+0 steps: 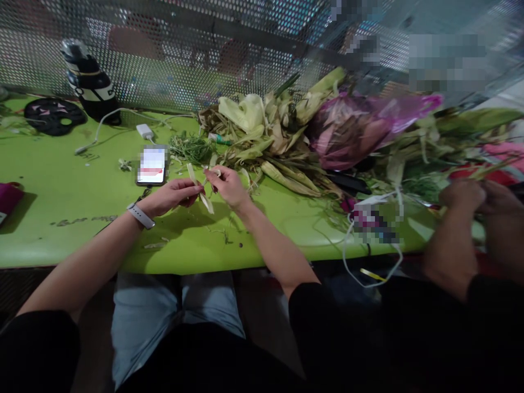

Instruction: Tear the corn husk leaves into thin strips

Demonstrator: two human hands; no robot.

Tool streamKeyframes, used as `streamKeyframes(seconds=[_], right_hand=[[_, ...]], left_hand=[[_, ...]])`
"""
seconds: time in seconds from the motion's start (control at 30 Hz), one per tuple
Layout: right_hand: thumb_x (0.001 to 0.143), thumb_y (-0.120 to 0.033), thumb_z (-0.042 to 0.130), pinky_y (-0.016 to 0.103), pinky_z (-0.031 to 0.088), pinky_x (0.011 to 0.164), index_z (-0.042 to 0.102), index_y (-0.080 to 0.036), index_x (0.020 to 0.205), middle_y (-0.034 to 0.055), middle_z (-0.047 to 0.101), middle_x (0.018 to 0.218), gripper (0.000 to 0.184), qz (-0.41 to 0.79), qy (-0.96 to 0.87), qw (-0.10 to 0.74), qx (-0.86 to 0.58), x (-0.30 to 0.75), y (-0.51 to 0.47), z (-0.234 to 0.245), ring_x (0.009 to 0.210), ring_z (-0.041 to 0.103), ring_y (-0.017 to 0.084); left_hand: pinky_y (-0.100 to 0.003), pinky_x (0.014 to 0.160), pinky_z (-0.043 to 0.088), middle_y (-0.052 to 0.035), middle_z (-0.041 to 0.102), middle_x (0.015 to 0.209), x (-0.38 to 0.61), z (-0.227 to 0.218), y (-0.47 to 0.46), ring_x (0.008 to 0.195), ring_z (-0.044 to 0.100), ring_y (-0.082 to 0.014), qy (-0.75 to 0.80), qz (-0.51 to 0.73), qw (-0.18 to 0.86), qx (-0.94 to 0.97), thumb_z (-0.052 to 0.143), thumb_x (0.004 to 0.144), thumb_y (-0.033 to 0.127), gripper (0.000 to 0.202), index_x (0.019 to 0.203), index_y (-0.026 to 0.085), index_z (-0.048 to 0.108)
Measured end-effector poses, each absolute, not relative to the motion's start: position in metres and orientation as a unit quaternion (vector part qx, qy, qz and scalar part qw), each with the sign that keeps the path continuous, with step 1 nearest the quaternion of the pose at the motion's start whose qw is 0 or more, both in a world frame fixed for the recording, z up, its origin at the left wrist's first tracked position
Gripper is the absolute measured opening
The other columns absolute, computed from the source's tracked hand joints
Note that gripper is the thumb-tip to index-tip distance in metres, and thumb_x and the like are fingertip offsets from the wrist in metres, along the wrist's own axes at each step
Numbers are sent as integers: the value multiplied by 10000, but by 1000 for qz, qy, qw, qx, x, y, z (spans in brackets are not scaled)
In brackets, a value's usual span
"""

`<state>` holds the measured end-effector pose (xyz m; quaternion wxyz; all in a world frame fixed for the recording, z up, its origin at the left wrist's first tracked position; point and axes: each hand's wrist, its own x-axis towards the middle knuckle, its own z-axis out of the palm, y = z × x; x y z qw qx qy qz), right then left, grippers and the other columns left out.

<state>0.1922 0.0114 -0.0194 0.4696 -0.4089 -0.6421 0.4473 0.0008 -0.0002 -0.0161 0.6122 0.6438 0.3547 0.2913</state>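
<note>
The left hand [174, 195] pinches a pale husk strip [207, 203] above the worktop [53, 188], near its front edge; the right hand [231, 189], just beside it, grasps a curl of husk [218, 172]. Working husk by fingertip seems the step in hand; the next move would call for a steady pinch from both. Counted: one phone [151, 165], one bottle [90, 84] and one mask [55, 115] toward the back-left, one pink bag [346, 131]; the heaped husks [282, 140] defy counting.
</note>
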Motion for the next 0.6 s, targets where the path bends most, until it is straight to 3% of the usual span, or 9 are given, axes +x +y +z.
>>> streamKeyframes(seconds=[0.1, 0.2, 0.27, 0.33, 0.47, 0.6], right_hand=[[804, -656, 637, 245, 343, 530, 527, -209, 701, -53, 478, 569, 472, 427, -643, 475, -423, 196, 14, -20, 527, 431, 85], [814, -664, 621, 242, 385, 572, 546, -216, 776, -40, 528, 653, 456, 383, -618, 523, -444, 205, 18, -17, 585, 480, 88], [850, -684, 554, 245, 390, 581, 540, -217, 754, -37, 514, 642, 477, 356, -595, 551, -464, 211, 20, -15, 584, 483, 89], [886, -702, 470, 252, 380, 572, 534, -209, 690, -31, 495, 602, 534, 365, -602, 524, -480, 213, 18, -12, 560, 474, 90], [893, -728, 420, 259, 366, 548, 521, -195, 620, -17, 506, 558, 607, 460, -651, 389, -462, 208, 10, -9, 525, 471, 92], [812, -702, 595, 248, 364, 536, 522, -198, 660, -39, 494, 542, 531, 489, -677, 362, -414, 201, 7, -9, 517, 461, 91]], left_hand=[[-202, 501, 373, -22, 636, 656, 3, -19, 1, 548, 533, -79, 362, 306, 621, 624, 643, 894, 404, 264, 827, 154, 696], [-244, 655, 510, -87, 735, 847, 5, -20, 3, 733, 674, -139, 351, 355, 669, 551, 623, 910, 400, 277, 970, 145, 712], [-300, 764, 553, -117, 752, 954, 6, -20, 3, 850, 711, -183, 344, 383, 697, 499, 611, 920, 391, 285, 1020, 140, 702], [-317, 788, 565, -126, 753, 1003, 6, -20, 4, 898, 718, -201, 343, 401, 702, 478, 610, 924, 390, 296, 1058, 140, 698], [-268, 694, 558, -85, 751, 869, 7, -21, 4, 762, 706, -156, 360, 429, 674, 482, 673, 888, 353, 244, 1015, 147, 709], [-233, 580, 503, -42, 704, 679, 10, -20, 4, 566, 624, -102, 393, 435, 607, 537, 722, 851, 330, 197, 840, 137, 682]])
